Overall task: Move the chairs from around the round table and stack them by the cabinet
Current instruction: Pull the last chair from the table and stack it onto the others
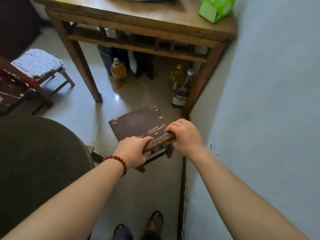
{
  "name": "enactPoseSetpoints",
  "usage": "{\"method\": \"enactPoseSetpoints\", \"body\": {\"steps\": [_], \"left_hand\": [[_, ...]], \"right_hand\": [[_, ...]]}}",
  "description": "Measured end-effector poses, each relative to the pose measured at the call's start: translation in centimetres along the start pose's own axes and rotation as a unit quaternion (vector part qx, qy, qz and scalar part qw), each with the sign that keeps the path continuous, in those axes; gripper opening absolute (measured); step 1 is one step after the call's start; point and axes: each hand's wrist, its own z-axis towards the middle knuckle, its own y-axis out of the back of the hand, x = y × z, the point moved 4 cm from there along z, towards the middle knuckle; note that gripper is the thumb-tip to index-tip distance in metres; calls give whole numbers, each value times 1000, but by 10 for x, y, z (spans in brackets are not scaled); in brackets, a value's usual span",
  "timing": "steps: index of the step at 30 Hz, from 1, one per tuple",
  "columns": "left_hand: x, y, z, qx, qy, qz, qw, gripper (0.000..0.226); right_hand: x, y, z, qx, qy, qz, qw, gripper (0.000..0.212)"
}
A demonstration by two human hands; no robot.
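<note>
Left grip: my left grip [134, 150] is curled round the left end of the chair's top rail [158, 140], fingers over the far side, thumb on the near side.
Right grip: my right grip [183, 135] is wrapped round the right end of the same rail, knuckles up; both hold wood and nothing else.
Chair: the chair [136, 124] is just beyond my hands, between the round table and the wall. Its dark brown seat faces away from me, with paint chipped at the corners and a crack running across it. I cannot tell whether its legs touch the floor.
Round table: the round table [38, 161] is near left, its dark edge just beside the chair.
Second chair: a second chair [38, 62] with a pale knitted cushion stands far left, well apart from the one I hold.
Wooden counter: the wooden counter [155, 19] stands at the far side, its right end against the wall [268, 101]; a green paper pack [216, 9] sits at that end.
Under the counter: an amber oil bottle [119, 71] stands on the left and a yellow bottle [177, 75] on the right, with a dark glass bottle [181, 90] just in front of the yellow one.
Writing: the dark bottle's label carries a blue band with white characters, too small to read.
Wrist: a red bead bracelet [119, 161] is on my left wrist.
Foot: my sandalled foot [156, 220] is on the tiled floor, nearest me.
</note>
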Motion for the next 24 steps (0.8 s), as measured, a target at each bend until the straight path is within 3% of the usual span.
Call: {"method": "enactPoseSetpoints", "body": {"steps": [12,24], "left_hand": [[83,53,108,27,17,-14,999,40],[208,141,171,9,57,42,997,41]], "right_hand": [[-18,-15,141,29,-13,-7,999,24],[25,-42,312,105,28,7,994,22]]}}
